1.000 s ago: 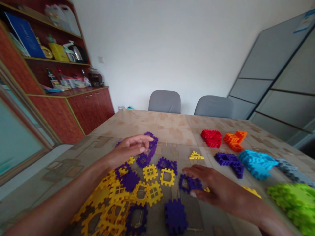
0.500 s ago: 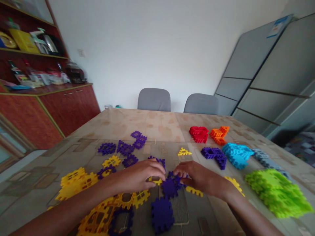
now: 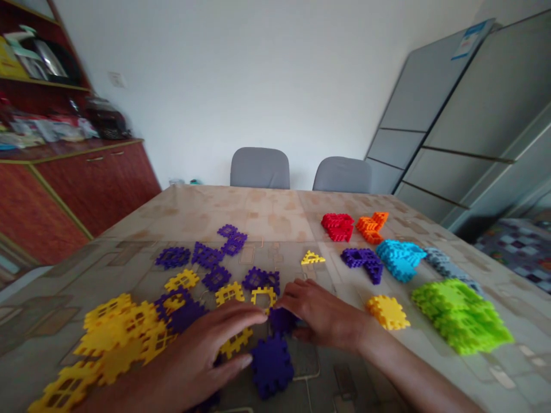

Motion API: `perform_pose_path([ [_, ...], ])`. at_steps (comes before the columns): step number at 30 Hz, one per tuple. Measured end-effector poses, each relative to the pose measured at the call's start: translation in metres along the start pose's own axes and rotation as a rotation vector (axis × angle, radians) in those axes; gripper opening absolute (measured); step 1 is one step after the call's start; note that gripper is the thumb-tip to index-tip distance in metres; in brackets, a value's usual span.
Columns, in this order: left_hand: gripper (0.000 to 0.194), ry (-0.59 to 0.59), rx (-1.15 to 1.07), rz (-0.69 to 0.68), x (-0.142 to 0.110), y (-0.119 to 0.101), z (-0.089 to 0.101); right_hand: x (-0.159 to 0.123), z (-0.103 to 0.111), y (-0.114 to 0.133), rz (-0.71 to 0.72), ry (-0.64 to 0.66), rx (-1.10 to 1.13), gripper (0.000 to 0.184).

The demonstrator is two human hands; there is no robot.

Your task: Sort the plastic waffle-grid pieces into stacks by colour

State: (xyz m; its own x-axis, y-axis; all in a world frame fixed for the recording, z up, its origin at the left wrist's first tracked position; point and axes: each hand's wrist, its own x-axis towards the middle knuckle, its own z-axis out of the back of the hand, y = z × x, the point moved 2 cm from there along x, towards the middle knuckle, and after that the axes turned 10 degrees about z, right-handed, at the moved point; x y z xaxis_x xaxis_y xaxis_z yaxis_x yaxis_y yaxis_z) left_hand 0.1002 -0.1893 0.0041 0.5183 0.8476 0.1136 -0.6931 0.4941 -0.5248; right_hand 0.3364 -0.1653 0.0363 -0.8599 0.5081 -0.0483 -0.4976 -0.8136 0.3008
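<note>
Head view: yellow triangle (image 3: 313, 257) beyond right hand (image 3: 307, 310).

Can only see part of the dark purple square plastic tile (image 3: 282, 321) at the right hand (image 3: 321, 315), so can't tell whether gripped or just touched. Can't see all of the yellow plastic window tile (image 3: 237, 342) behind the left hand (image 3: 206, 350) either. Only getting part of the red-brown wooden cabinet (image 3: 103, 186), chopped by the left edge, and of the checked cloth (image 3: 516, 249), chopped at the right. Can't read the blue-and-white label (image 3: 469, 41), way too small, or identify the blurry pale packets (image 3: 62, 129)
</note>
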Motion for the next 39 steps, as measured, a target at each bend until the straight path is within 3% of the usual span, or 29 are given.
perform_pose_path([
  [4,0.044,-0.057,-0.005,0.001,-0.001,0.002,0.009,-0.002,0.002,-0.012,0.034,-0.101,0.064,0.02],
  [10,0.033,-0.143,-0.044,0.081,0.009,0.009,0.022,-0.007,0.014,-0.02,0.033,-0.403,0.36,0.022],
  [15,0.033,-0.149,-0.02,0.123,0.01,0.016,0.022,-0.004,0.003,0.009,0.082,-0.2,0.614,0.027],
  [19,0.037,-0.026,0.008,0.145,0.001,0.016,0.017,0.0,0.0,0.021,0.077,-0.161,0.485,0.03],
  [22,0.057,0.092,0.062,0.204,-0.01,0.004,0.016,-0.007,0.007,0.02,0.019,-0.175,0.425,0.033],
  [25,0.081,0.225,0.151,0.253,-0.015,-0.018,0.016,-0.016,0.008,0.021,0.04,-0.066,0.389,0.059],
  [27,0.083,0.266,0.21,0.263,-0.014,-0.034,0.016,-0.022,0.0,0.02,0.012,0.041,0.353,0.086],
  [30,0.074,0.282,0.273,0.267,-0.01,-0.05,0.011,-0.025,-0.021,0.018,-0.058,0.131,0.325,0.106],
  [34,0.064,0.299,0.305,0.267,-0.009,-0.054,0.0,-0.019,-0.042,0.017,-0.053,0.098,0.342,0.102],
  [39,0.055,0.3,0.312,0.248,-0.009,-0.054,-0.007,-0.011,-0.039,0.019,-0.038,0.038,0.29,0.081],
])
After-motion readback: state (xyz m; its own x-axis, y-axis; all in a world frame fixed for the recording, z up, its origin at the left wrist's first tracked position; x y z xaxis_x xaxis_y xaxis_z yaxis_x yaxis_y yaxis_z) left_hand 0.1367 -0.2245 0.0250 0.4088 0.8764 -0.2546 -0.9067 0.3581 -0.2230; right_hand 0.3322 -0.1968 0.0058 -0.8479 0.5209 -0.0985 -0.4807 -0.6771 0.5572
